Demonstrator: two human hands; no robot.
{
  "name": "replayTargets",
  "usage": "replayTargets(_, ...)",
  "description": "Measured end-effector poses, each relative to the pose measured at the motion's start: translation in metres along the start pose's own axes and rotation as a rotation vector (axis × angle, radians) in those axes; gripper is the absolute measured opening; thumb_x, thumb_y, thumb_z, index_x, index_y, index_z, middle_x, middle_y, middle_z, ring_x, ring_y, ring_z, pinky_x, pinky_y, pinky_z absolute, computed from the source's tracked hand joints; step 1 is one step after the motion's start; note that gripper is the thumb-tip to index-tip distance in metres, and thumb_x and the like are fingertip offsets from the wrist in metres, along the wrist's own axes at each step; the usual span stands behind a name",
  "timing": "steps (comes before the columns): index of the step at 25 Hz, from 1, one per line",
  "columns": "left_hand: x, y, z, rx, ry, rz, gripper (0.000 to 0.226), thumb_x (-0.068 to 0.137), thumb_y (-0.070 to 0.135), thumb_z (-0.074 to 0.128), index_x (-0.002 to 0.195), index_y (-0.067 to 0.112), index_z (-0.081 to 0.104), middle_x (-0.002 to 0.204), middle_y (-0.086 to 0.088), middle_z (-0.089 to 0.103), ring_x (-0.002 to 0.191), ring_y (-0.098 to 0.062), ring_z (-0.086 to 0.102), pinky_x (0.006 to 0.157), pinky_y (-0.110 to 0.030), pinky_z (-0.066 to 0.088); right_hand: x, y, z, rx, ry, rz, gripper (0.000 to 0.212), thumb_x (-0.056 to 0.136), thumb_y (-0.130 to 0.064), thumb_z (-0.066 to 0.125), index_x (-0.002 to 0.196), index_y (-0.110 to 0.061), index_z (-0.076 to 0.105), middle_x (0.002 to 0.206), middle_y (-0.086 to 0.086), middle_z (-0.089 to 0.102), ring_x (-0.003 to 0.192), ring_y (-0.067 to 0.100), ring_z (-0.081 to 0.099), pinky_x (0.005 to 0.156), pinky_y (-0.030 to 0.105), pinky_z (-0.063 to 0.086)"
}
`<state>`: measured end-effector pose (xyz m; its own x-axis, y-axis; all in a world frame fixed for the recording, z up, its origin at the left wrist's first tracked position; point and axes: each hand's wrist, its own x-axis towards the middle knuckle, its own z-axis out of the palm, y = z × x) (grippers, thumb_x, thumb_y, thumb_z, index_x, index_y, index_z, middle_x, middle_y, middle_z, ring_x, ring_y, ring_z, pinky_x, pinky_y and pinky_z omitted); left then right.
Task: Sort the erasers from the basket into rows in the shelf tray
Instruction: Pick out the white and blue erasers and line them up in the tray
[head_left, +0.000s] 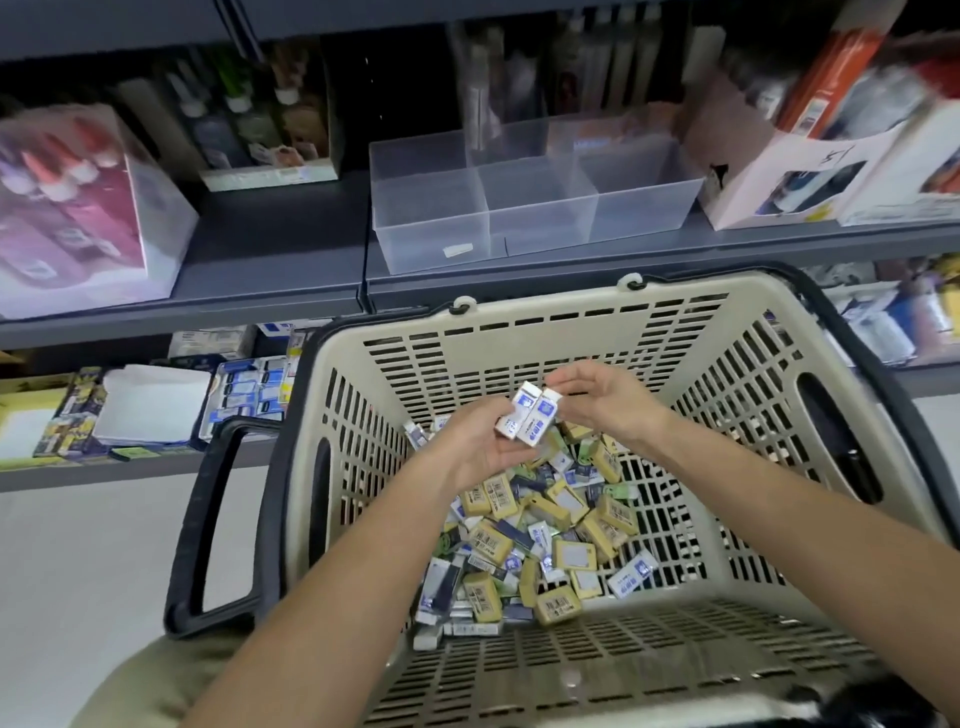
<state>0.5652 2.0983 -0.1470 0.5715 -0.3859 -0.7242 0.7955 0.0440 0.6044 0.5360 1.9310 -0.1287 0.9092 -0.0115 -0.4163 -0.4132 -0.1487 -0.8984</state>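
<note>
Shop aisle with dark shelves. The basket (519, 332) holds a heap of erasers (540, 525), dozens. Above it the left hand (483, 447) grips two white erasers (530, 418) side by side, long axes pointing up-right. The right hand (608, 400) touches their far ends; whether it pinches them I cannot tell. One shelf tray (431, 249), three front compartments, lies ahead of both hands.

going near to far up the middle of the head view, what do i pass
heap of small boxed erasers → two white-and-blue erasers held by left hand and right hand → far rim of beige slotted plastic basket → clear plastic divided shelf tray
</note>
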Motion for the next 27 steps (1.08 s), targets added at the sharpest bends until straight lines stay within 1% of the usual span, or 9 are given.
replayTargets(3, 0.0, 0.0, 0.005, 0.011, -0.027, 0.016, 0.019, 0.096, 0.018, 0.047, 0.104, 0.004, 0.059, 0.082, -0.012, 0.071, 0.072, -0.023, 0.071, 0.057, -0.031, 0.057, 0.001, 0.0, -0.002, -0.01, 0.026, -0.047, 0.025, 0.083, 0.006, 0.061, 0.101, -0.012, 0.059, 0.102, 0.007, 0.063, 0.087, 0.018, 0.063, 0.082, 0.03, 0.055)
replayTargets(7, -0.013, -0.001, 0.012, 0.065, -0.044, 0.048, 0.018, 0.096, 0.018, 0.049, 0.104, 0.006, 0.059, 0.085, -0.011, 0.071, 0.07, -0.019, 0.07, 0.057, -0.028, 0.057, -0.006, -0.003, -0.005, -0.022, 0.042, -0.047, 0.023, 0.083, 0.004, 0.062, 0.096, -0.014, 0.06, 0.093, 0.002, 0.06, 0.08, 0.013, 0.063, 0.07, 0.02, 0.057)
replayTargets(10, -0.026, 0.003, 0.012, 0.115, -0.05, 0.109, 0.021, 0.092, 0.009, 0.054, 0.111, 0.004, 0.059, 0.08, -0.007, 0.073, 0.07, -0.016, 0.069, 0.057, -0.027, 0.056, -0.013, -0.007, -0.008, -0.03, 0.027, -0.054, 0.025, 0.082, 0.006, 0.062, 0.09, -0.018, 0.06, 0.091, 0.002, 0.06, 0.079, 0.014, 0.063, 0.072, 0.022, 0.057)
replayTargets(13, -0.037, 0.004, 0.01, 0.124, -0.045, 0.135, 0.028, 0.088, -0.002, 0.055, 0.115, 0.005, 0.057, 0.094, -0.011, 0.07, 0.084, -0.02, 0.067, 0.07, -0.033, 0.057, -0.019, -0.013, -0.01, -0.027, 0.002, -0.067, 0.027, 0.083, 0.007, 0.06, 0.089, -0.019, 0.06, 0.089, 0.001, 0.06, 0.08, 0.016, 0.063, 0.079, 0.029, 0.057)
replayTargets(18, -0.051, -0.003, 0.011, 0.179, 0.007, 0.189, 0.015, 0.084, 0.007, 0.064, 0.098, 0.01, 0.063, 0.081, -0.003, 0.071, 0.081, -0.017, 0.064, 0.088, -0.036, 0.049, -0.034, -0.021, 0.002, 0.011, -0.085, -0.081, 0.02, 0.083, 0.005, 0.061, 0.092, -0.013, 0.061, 0.084, 0.003, 0.063, 0.076, 0.013, 0.064, 0.073, 0.02, 0.057)
replayTargets(19, -0.054, -0.004, 0.01, 0.178, 0.023, 0.2, 0.013, 0.084, 0.008, 0.064, 0.097, 0.011, 0.063, 0.079, -0.002, 0.071, 0.079, -0.017, 0.064, 0.086, -0.035, 0.049, -0.037, -0.022, 0.005, 0.003, -0.095, -0.09, 0.019, 0.083, 0.005, 0.061, 0.09, -0.012, 0.061, 0.083, 0.004, 0.063, 0.075, 0.012, 0.064, 0.071, 0.019, 0.057)
replayTargets(21, -0.057, -0.005, 0.01, 0.188, 0.052, 0.205, 0.01, 0.086, 0.01, 0.064, 0.096, 0.012, 0.063, 0.077, -0.002, 0.07, 0.075, -0.015, 0.064, 0.073, -0.029, 0.051, -0.045, -0.022, 0.01, 0.002, -0.094, -0.099, 0.016, 0.083, 0.005, 0.061, 0.087, -0.01, 0.061, 0.081, 0.005, 0.064, 0.072, 0.011, 0.064, 0.067, 0.017, 0.056)
replayTargets(23, -0.061, -0.005, 0.01, 0.203, 0.077, 0.202, 0.012, 0.087, 0.01, 0.062, 0.099, 0.012, 0.062, 0.081, -0.004, 0.07, 0.076, -0.016, 0.065, 0.07, -0.03, 0.053, -0.051, -0.021, 0.013, 0.018, -0.087, -0.103, 0.014, 0.083, 0.005, 0.06, 0.084, -0.009, 0.061, 0.081, 0.006, 0.065, 0.07, 0.011, 0.064, 0.064, 0.015, 0.056)
replayTargets(27, -0.069, -0.006, 0.012, 0.237, -0.027, 0.203, 0.01, 0.087, 0.015, 0.064, 0.097, 0.013, 0.061, 0.078, -0.002, 0.071, 0.074, -0.016, 0.068, 0.066, -0.03, 0.056, -0.056, -0.02, 0.017, 0.044, -0.031, -0.131, 0.013, 0.081, 0.003, 0.064, 0.078, -0.009, 0.061, 0.079, 0.007, 0.066, 0.069, 0.013, 0.066, 0.064, 0.017, 0.056)
